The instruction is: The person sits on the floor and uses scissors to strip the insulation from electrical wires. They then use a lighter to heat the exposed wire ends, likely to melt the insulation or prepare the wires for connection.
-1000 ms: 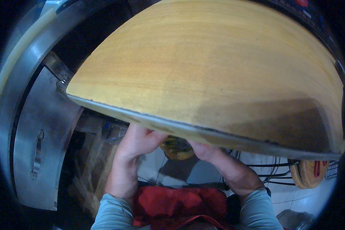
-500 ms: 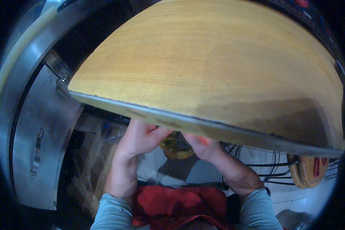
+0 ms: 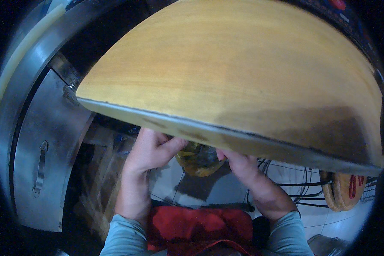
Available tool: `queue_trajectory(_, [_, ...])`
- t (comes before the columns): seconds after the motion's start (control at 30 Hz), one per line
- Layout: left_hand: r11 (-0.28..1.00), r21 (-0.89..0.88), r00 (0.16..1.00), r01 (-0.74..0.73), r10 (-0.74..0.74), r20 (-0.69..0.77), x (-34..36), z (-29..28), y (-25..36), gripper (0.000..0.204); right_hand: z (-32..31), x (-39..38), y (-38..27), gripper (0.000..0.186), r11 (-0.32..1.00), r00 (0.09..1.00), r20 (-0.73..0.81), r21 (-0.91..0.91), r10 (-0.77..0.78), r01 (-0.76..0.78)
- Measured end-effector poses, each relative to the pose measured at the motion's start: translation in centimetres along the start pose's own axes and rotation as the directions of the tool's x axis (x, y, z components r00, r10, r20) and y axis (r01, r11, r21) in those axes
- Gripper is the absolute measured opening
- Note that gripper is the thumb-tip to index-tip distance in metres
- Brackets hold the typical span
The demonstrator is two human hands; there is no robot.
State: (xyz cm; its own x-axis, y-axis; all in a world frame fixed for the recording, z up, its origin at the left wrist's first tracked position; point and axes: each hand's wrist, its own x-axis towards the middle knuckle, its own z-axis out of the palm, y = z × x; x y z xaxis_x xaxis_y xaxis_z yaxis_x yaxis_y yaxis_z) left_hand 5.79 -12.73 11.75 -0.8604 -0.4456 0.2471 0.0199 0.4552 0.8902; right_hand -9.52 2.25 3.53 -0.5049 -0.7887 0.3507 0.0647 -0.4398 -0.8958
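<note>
Under the near edge of a wooden tabletop (image 3: 226, 72), my left hand (image 3: 154, 149) is curled with its thumb pointing right. The tabletop hides most of its fingers. My right hand (image 3: 241, 164) is also partly under the edge, its visible fingers bent and pressed together toward the left. Between and below them is a yellowish translucent bag (image 3: 200, 166) with dark, shiny folds or contents. My left thumb lies at the bag's upper left and the right fingertips at its upper right. What either hand grips is hidden by the board.
A steel cabinet door (image 3: 46, 158) with a handle stands at the left. Brownish sheets or boards (image 3: 100, 179) lean beside it. At the right are a black metal rack (image 3: 303, 190) and a round wooden piece (image 3: 347, 192) with red marks. Pale floor tiles (image 3: 164, 187) lie below.
My hands have moved apart, the right one shifting to the right and slightly down. More of the yellowish bag shows between them.
</note>
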Motion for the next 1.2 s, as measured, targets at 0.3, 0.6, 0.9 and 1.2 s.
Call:
queue_trajectory(0.3, [0.999, -0.040, 0.997, -0.030, 0.033, 0.067, 0.0, 0.0, -0.6, 0.031, -0.5, 1.3, 3.5, 0.024, 0.970, 0.993, 0.007, 0.212, 0.120, -0.118])
queue_trajectory(0.6, [0.972, 0.039, 0.968, -0.230, 0.224, 0.110, 0.3, -1.0, -2.1, 0.030, -0.9, 1.4, 1.7, 0.026, 0.924, 0.982, 0.147, -0.345, -0.123, 0.167])
queue_trajectory(0.9, [0.841, 0.498, 0.977, -0.212, 0.190, 0.094, 1.1, 0.8, -0.6, 0.018, 0.8, 2.6, 5.1, 0.034, 0.650, 0.988, 0.125, -0.745, -0.088, 0.152])
queue_trajectory(1.2, [0.993, -0.111, 0.993, -0.045, 0.032, -0.112, -1.0, -0.3, 3.4, 0.012, 5.8, 1.6, 7.2, 0.018, 0.888, 0.969, -0.145, -0.393, 0.198, -0.240])
